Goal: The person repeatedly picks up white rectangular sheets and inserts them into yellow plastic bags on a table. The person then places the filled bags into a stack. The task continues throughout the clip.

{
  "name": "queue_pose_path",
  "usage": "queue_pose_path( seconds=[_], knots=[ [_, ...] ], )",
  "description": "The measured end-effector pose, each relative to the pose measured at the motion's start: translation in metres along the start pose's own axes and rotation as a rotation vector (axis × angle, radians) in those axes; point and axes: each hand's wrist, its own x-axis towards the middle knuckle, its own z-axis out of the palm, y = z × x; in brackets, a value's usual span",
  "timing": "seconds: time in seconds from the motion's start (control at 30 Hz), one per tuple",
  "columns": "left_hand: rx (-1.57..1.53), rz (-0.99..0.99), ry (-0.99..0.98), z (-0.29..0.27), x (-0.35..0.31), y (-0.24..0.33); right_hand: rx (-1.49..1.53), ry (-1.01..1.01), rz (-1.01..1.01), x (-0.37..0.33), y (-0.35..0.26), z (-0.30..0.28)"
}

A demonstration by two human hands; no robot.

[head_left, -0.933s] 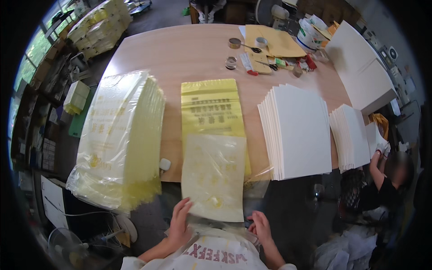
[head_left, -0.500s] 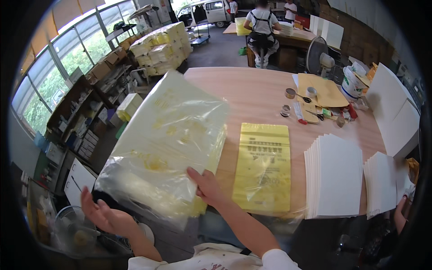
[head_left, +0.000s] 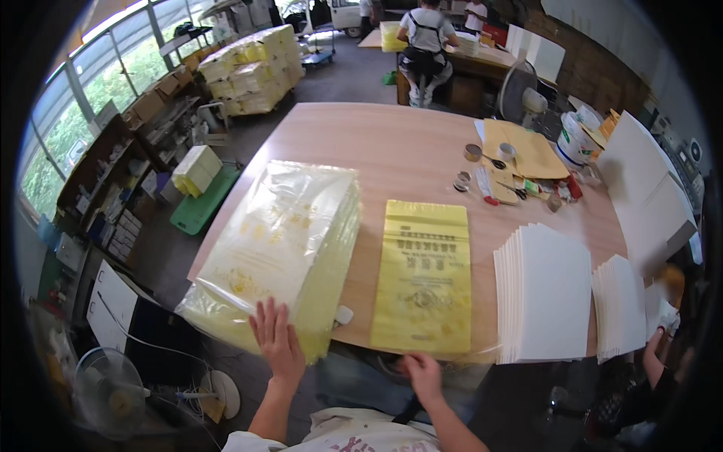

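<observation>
My left hand (head_left: 279, 343) lies flat, fingers stretched out, on the near end of a thick stack of yellow bags (head_left: 331, 279) with a clear plastic layer over its top. At the table's front edge, my right hand (head_left: 423, 378) has its fingers curled together. Just beyond it lies a flat yellow printed plastic bag (head_left: 423, 279); clear film shows along its lower edge. Whatever the right fingers pinch, if anything, is too small to make out. A small white object (head_left: 343, 315) sits between the stack and the yellow bag.
White boards (head_left: 544, 294) are fanned in stacks at the right, where another person's hand (head_left: 657, 343) works. Tape rolls (head_left: 472, 152), scissors (head_left: 520, 193) and brown envelopes (head_left: 520, 147) lie farther back. A standing fan (head_left: 113, 395) is at lower left.
The plastic-topped stack has come down flat on the table, and my right hand has left it for the table's front edge. My left hand has moved right onto the stack.
</observation>
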Motion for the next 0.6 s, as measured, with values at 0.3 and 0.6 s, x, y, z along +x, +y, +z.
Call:
queue_pose_path(
  seconds=[0.3,0.6],
  knots=[
    [-0.823,0.054,-0.785,0.119,-0.078,0.142,0.295,0.491,0.197,-0.049,0.071,-0.182],
    [-0.186,0.447,-0.679,0.249,-0.048,0.126,0.661,0.051,0.328,-0.001,0.084,-0.179]
  ],
)
